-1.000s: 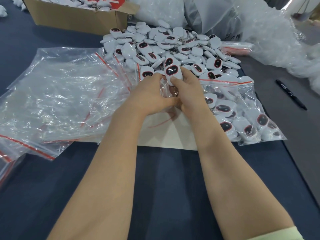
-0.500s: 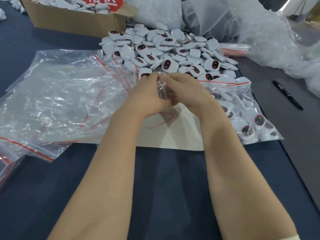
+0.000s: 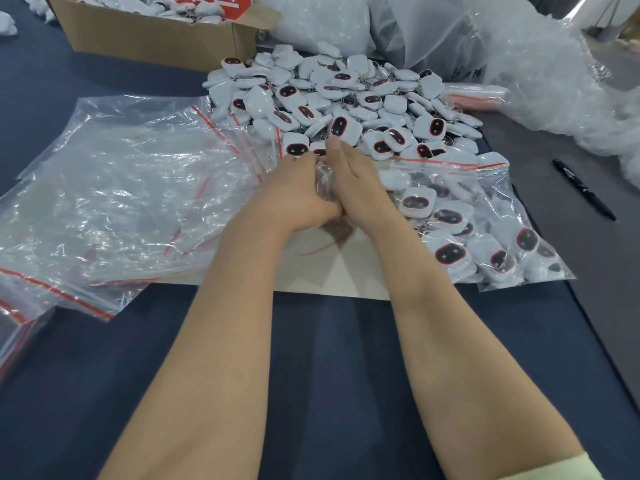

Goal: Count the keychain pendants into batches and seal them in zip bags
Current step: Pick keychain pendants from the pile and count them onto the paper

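A person's left hand (image 3: 298, 194) curls round a small clear plastic wrapper (image 3: 323, 183) at the near edge of a heap of white keychain pendants (image 3: 349, 95). The right hand (image 3: 362, 183) rests against the wrapper with straight fingers. A filled zip bag (image 3: 485, 233) lies just to the right, and empty zip bags (image 3: 138, 188) lie to the left.

Dark blue surface (image 3: 329, 358) with a grey strip (image 3: 595, 271) along its right edge. A black marker pen (image 3: 583, 189) lies capped on the grey strip. A white sheet (image 3: 332, 277) lies flat at centre. At the far left is a cardboard box (image 3: 156, 39) with a red label (image 3: 211, 3). At the far right is crumpled clear film (image 3: 554, 74), beside a pale translucent sack (image 3: 322, 26).
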Demonstrator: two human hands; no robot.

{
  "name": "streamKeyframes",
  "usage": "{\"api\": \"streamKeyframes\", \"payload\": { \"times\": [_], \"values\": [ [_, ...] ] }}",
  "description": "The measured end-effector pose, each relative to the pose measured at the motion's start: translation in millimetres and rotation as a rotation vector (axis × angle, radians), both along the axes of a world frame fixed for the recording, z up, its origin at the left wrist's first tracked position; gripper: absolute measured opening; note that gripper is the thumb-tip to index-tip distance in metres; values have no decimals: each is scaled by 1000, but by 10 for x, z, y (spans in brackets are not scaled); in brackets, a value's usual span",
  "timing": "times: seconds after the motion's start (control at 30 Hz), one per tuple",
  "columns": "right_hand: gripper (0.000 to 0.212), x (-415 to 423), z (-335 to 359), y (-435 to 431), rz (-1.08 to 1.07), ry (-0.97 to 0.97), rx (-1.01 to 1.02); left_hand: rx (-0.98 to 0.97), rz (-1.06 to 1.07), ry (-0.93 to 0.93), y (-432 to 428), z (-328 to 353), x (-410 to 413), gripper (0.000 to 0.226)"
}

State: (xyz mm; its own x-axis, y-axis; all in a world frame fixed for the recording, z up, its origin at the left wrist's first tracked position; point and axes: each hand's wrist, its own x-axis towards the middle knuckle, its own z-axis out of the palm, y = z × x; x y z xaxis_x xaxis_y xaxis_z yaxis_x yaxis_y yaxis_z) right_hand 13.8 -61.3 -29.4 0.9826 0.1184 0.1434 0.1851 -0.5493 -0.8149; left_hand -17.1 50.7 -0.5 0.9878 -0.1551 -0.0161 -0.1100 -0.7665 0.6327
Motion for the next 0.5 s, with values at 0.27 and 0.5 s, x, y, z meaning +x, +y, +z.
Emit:
{"api": "streamKeyframes", "payload": {
  "times": [0.27,0.5],
  "values": [
    [55,66,-114,43,18,2,-292,41,-9,20,24,-29,3,59],
    [52,9,-104,60,-43,20,-362,102,-4,39,44,-61,43,53]
  ]
}}
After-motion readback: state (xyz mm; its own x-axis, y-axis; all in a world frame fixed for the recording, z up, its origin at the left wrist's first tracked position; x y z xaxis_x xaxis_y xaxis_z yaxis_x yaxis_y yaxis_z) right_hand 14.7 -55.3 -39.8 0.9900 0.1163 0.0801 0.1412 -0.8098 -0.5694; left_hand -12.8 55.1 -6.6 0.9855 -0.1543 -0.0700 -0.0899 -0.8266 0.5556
